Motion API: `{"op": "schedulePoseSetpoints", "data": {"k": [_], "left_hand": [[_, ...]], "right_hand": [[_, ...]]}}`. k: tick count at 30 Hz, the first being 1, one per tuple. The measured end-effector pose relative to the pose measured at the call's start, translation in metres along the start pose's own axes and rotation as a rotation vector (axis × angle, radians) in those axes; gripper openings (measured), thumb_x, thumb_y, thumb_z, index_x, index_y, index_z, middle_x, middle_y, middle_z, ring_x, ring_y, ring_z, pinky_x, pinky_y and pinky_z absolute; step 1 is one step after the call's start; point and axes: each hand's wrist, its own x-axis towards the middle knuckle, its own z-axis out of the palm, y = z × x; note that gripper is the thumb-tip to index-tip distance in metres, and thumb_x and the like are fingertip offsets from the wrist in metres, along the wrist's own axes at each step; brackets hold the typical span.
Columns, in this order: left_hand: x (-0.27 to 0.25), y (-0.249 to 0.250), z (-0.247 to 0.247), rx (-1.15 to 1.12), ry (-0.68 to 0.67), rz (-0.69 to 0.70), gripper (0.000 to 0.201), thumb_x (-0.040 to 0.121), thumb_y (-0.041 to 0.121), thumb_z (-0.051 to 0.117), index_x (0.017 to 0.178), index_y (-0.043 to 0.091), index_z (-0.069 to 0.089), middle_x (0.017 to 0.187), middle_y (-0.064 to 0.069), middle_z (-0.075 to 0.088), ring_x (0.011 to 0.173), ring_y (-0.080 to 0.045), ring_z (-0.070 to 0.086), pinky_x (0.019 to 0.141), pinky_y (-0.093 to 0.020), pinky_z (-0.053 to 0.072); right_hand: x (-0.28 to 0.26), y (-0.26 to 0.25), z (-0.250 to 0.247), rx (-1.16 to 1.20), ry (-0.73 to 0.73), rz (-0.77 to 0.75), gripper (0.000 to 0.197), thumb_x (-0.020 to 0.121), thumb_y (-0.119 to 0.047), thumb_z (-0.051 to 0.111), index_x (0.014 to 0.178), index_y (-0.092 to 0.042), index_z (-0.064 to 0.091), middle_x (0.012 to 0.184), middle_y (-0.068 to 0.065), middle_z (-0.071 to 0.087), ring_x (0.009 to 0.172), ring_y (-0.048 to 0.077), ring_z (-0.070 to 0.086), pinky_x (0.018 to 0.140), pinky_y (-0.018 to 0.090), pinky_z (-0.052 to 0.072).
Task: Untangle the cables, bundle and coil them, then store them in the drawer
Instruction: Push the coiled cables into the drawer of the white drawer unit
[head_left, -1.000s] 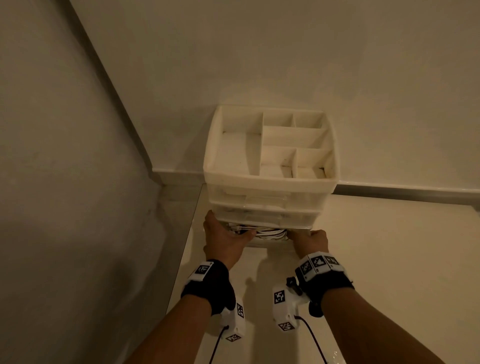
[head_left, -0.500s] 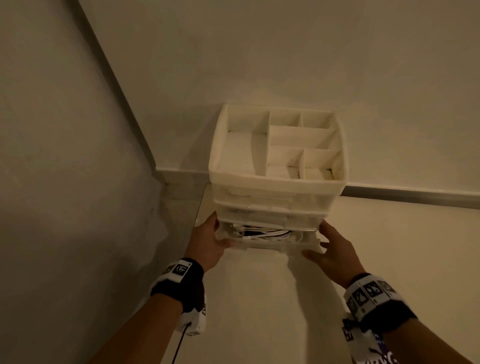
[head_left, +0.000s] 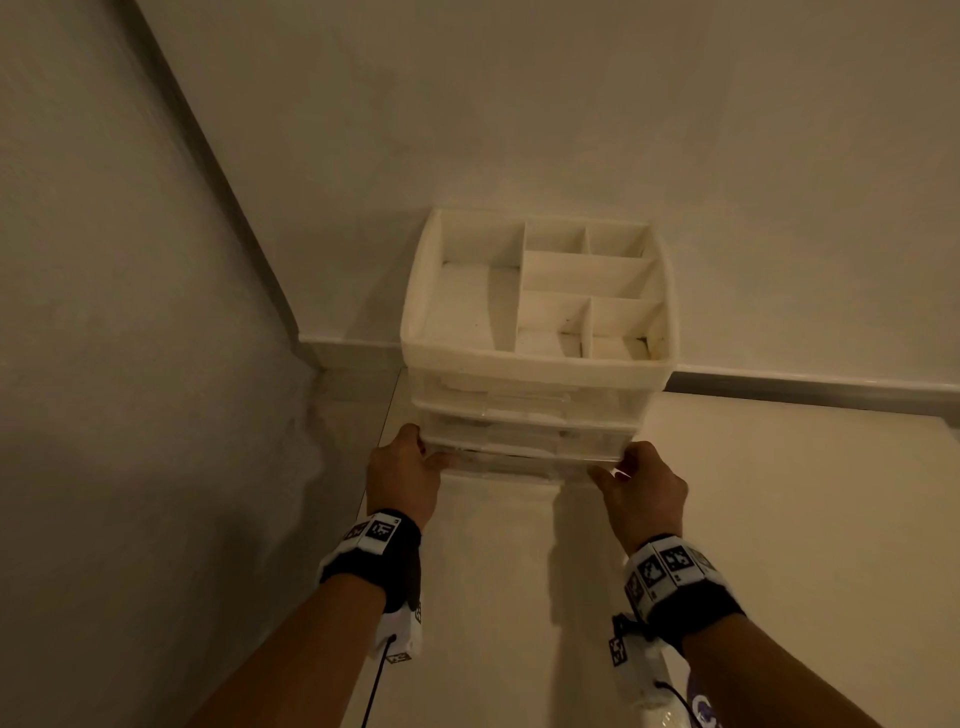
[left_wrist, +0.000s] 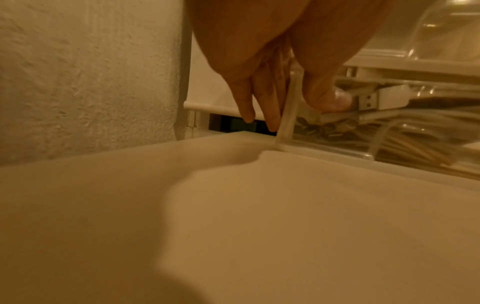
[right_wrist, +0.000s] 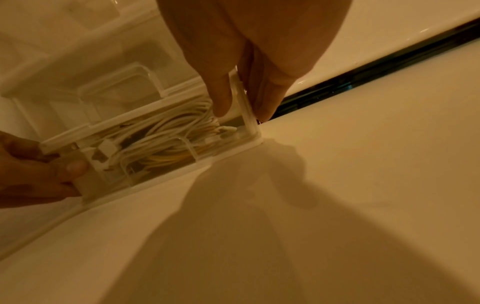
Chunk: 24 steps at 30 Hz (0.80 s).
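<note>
- We see a white drawer unit (head_left: 537, 364) on the table (head_left: 779, 519), against the wall;
- its clear bottom drawer (head_left: 519, 462) sticks out slightly, seemingly;
- our left hand (head_left: 402, 480) and right hand (head_left: 641, 493) pinch its front corners, thumbs in front;
- coiled white cables (right_wrist: 166, 135) lie inside.

Mostly tucked under the drawer unit (head_left: 537, 358) in the head view, only the front of the bottom drawer (head_left: 519, 465) visible. Coiled cables (right_wrist: 166, 131) partly masked by the right hand (right_wrist: 249, 51); cable ends cropped at the frame edge.

Left hand (head_left: 402, 475) and right hand (head_left: 644, 488) reach forward, fingers pinching.
</note>
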Motion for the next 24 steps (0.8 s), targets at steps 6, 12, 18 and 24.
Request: {"op": "schedulePoseSetpoints", "data": {"k": [6,12,18,24], "left_hand": [[-0.012,0.008,-0.004,-0.052,-0.043,0.019,0.04,0.075,0.027,0.083,0.096,0.003,0.06,0.085,0.0,0.06,0.077,-0.014,0.058,0.06,-0.011,0.038],[-0.006,0.009,-0.003,-0.02,0.002,0.009,0.047,0.07,0.043,0.083,0.08,0.006,0.055,0.068,-0.001,0.057,0.063,-0.016,0.055,0.054,-0.022,0.04],[-0.008,0.014,0.004,-0.041,0.079,-0.048,0.047,0.07,0.045,0.083,0.078,0.011,0.051,0.062,0.006,0.051,0.059,-0.018,0.054,0.053,-0.023,0.042],[-0.012,0.013,0.004,-0.087,0.053,-0.033,0.047,0.07,0.043,0.083,0.083,0.008,0.054,0.067,0.004,0.054,0.065,-0.019,0.057,0.056,-0.026,0.046]], "right_hand": [[-0.002,0.003,0.005,0.059,-0.009,-0.003,0.033,0.082,-0.017,0.074,0.109,-0.008,0.058,0.109,0.008,0.069,0.095,0.024,0.066,0.08,0.025,0.046],[-0.001,0.002,0.009,0.089,0.022,0.004,0.026,0.082,-0.018,0.074,0.098,-0.016,0.053,0.105,0.009,0.068,0.093,0.025,0.064,0.078,0.026,0.044],[-0.001,0.001,0.017,0.105,0.078,0.005,0.027,0.082,-0.018,0.073,0.096,-0.016,0.05,0.103,0.009,0.066,0.093,0.028,0.062,0.077,0.027,0.041],[0.0,0.002,0.016,0.102,0.065,0.019,0.029,0.082,-0.018,0.074,0.097,-0.018,0.049,0.108,0.01,0.065,0.102,0.029,0.062,0.088,0.038,0.05]]}}
